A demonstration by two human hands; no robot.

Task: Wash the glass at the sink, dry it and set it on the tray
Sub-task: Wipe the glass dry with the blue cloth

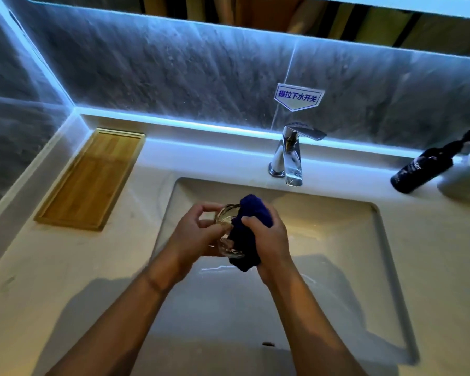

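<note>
Head view: glass (225, 229) in left hand (193, 234), right hand (269, 237) pressing cloth (251, 210) against it.

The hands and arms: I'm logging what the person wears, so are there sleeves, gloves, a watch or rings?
Both forearms are bare, with no sleeves in view. The left hand and right hand wear no gloves; no watch, bracelet or ring shows.
</note>
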